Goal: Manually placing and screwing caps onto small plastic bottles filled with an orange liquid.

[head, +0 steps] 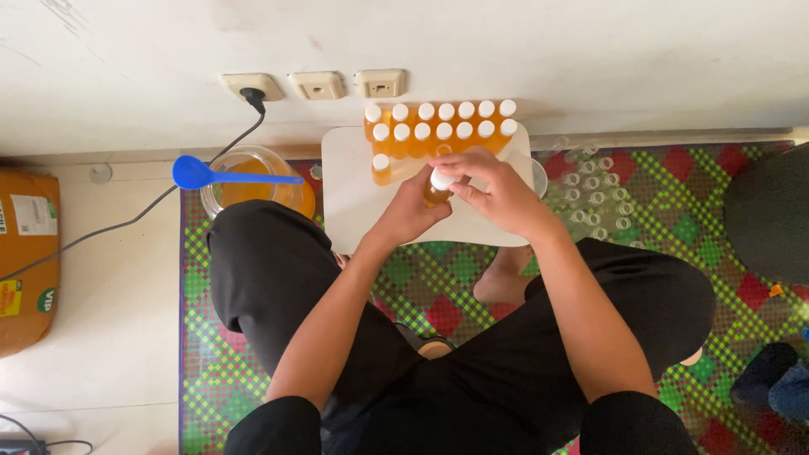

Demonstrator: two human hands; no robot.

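Note:
My left hand (pixel 410 212) grips a small bottle (pixel 436 195) of orange liquid over a white board (pixel 350 198). My right hand (pixel 497 190) pinches the bottle's white cap (pixel 442 179) from above. Behind my hands, against the wall, stand several capped orange bottles (pixel 438 128) in rows on the board's far edge. I sit cross-legged in black trousers on a patterned mat.
A glass bowl (pixel 253 181) of orange liquid with a blue spoon (pixel 195 173) across it sits left of the board. Several empty clear bottles (pixel 590 194) lie on the green and red mat (pixel 666 194) at right. A brown carton (pixel 25 261) is far left. A black cable (pixel 152 202) runs from a wall socket.

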